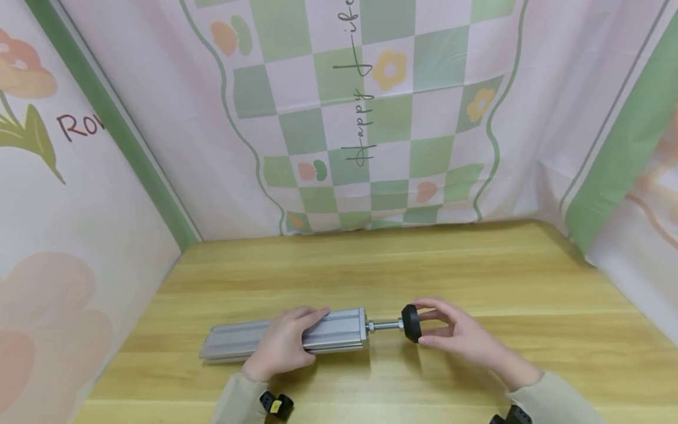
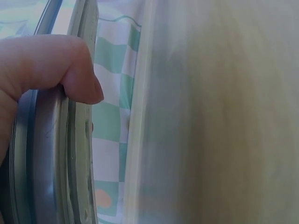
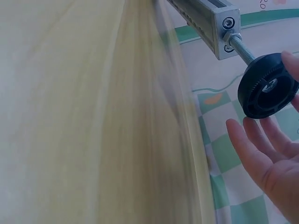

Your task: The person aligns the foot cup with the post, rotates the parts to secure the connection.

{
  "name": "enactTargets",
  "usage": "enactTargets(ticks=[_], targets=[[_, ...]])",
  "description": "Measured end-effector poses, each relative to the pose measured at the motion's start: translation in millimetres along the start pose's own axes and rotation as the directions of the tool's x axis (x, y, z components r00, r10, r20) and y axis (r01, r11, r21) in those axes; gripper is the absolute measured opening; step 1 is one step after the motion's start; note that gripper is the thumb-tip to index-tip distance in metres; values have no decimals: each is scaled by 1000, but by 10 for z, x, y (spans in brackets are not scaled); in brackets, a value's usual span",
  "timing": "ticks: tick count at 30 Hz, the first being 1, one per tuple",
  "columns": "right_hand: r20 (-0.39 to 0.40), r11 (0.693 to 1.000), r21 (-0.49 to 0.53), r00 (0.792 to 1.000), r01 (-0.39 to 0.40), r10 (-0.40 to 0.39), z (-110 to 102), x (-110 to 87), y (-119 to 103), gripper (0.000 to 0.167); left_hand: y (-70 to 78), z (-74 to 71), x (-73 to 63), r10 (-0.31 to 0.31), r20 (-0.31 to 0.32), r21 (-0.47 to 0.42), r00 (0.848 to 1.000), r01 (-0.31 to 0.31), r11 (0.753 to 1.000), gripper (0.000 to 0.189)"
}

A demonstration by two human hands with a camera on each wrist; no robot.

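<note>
A length of silver aluminium profile (image 1: pixel 339 330) is held just above the table, lying crosswise. My left hand (image 1: pixel 286 341) grips it around the middle, thumb and fingers on opposite sides; in the left wrist view a bent finger (image 2: pixel 51 65) wraps over its edge. From the profile's right end sticks a threaded rod (image 1: pixel 385 325) with a nut (image 3: pixel 230 36) near the end face. The rod carries a round black levelling foot (image 1: pixel 411 323), its hollow underside (image 3: pixel 271 91) visible in the right wrist view. My right hand (image 1: pixel 461 335) pinches the foot's rim between thumb and fingertips.
Everything is over a wooden table (image 1: pixel 371 265). A printed curtain (image 1: pixel 365 135) with green checks hangs behind its far edge, with more patterned cloth on the left (image 1: pixel 69 235) and right (image 1: pixel 635 282). Both forearms wear black wrist cameras (image 1: pixel 276 405).
</note>
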State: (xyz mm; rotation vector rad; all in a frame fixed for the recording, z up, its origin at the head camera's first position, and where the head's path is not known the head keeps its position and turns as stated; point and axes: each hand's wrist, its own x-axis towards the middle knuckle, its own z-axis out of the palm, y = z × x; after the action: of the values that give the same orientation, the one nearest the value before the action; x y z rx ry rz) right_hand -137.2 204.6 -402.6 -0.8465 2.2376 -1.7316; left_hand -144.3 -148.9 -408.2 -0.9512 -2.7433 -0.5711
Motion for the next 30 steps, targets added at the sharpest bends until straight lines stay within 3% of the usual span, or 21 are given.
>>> enactTargets(ticks=[12, 23, 30], targets=[[-53, 999, -30, 998, -29, 27, 11, 26, 13, 55, 14, -10, -3, -6, -7, -2, 1000, 6, 1000, 82], [-18, 985, 105, 990, -137, 140, 8, 32, -34, 57, 16, -7, -9, 0, -17, 1, 1000, 0, 1000, 81], [-11, 972, 131, 980, -194, 198, 11, 49, -62, 55, 10, -5, -15, -6, -5, 1, 1000, 6, 1000, 83]])
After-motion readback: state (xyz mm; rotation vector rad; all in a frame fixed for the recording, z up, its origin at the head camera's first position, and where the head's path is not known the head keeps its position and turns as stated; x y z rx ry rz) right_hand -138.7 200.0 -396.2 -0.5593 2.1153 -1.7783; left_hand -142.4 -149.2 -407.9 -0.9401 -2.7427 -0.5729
